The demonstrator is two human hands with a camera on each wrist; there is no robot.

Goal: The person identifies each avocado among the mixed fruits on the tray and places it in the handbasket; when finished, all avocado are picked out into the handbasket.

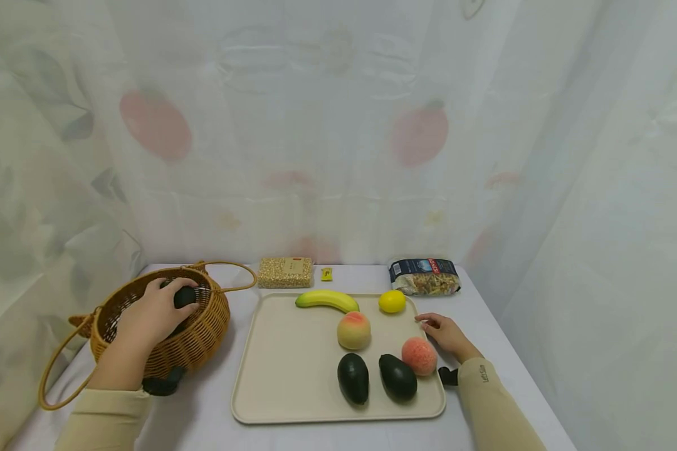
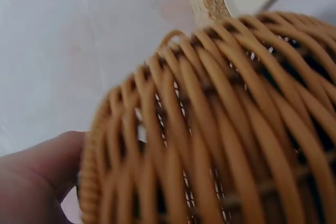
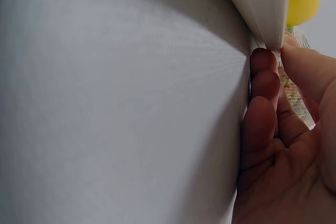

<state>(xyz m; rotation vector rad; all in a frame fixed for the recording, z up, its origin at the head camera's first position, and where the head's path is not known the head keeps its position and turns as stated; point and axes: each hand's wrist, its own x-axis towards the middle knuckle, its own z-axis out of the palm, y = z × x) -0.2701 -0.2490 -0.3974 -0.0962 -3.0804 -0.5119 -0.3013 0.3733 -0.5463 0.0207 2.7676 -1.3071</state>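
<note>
My left hand (image 1: 149, 313) reaches into the wicker basket (image 1: 203, 341) and grips a dark green avocado (image 1: 185, 297), mostly covered by the fingers. In the left wrist view, the basket's woven side (image 2: 205, 124) hides most of that hand (image 2: 37, 171). My right hand (image 1: 448, 335) is at the right edge of the beige tray (image 1: 282, 357). Its thumb lies on the rim (image 3: 268, 30) while the fingertips (image 3: 262, 85) tuck beneath, pinching it. Two avocados (image 1: 353, 378) (image 1: 397, 378), a pinkish peach (image 1: 419, 356), a yellow peach (image 1: 353, 331), a banana (image 1: 327, 300) and a lemon (image 1: 392, 301) lie on the tray.
Behind the tray stand a bag of grains (image 1: 285, 272), a small yellow packet (image 1: 326, 274) and a pasta bag (image 1: 425, 276). The basket's looped handles (image 1: 47, 382) stick out on both sides. Patterned curtains (image 1: 338, 138) surround the white table (image 1: 502, 363).
</note>
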